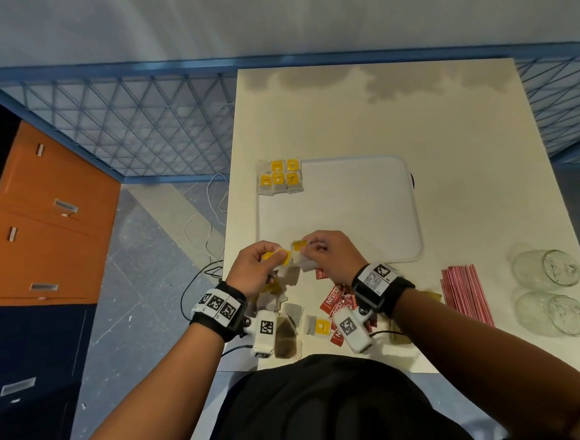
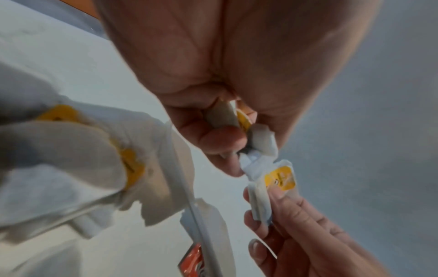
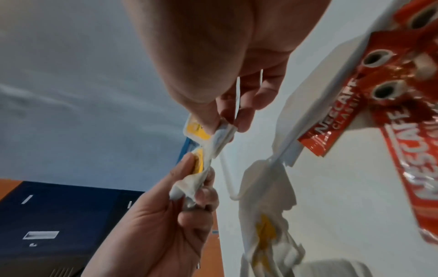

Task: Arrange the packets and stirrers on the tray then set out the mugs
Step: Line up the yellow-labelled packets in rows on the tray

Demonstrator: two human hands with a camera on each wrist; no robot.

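Observation:
Both hands hover over the near left rim of the white tray (image 1: 348, 214). My left hand (image 1: 272, 259) pinches a white tea bag with a yellow tag (image 1: 280, 255). My right hand (image 1: 311, 248) pinches a second yellow-tagged tea bag (image 1: 299, 245). The two bags meet between the hands, seen close in the left wrist view (image 2: 277, 176) and the right wrist view (image 3: 201, 131). Several tea bags (image 1: 280, 175) lie in rows on the tray's far left corner. Red coffee packets (image 1: 337, 301) and more loose tea bags (image 1: 318, 326) lie under my wrists. Pink stirrers (image 1: 464, 292) lie to the right.
Two glass mugs (image 1: 546, 270) (image 1: 552, 313) lie on their sides at the table's right edge. Bare tabletop (image 1: 393, 115) stretches beyond the tray. An orange and blue drawer cabinet (image 1: 50, 230) stands left of the table, with cables on the floor (image 1: 202, 230).

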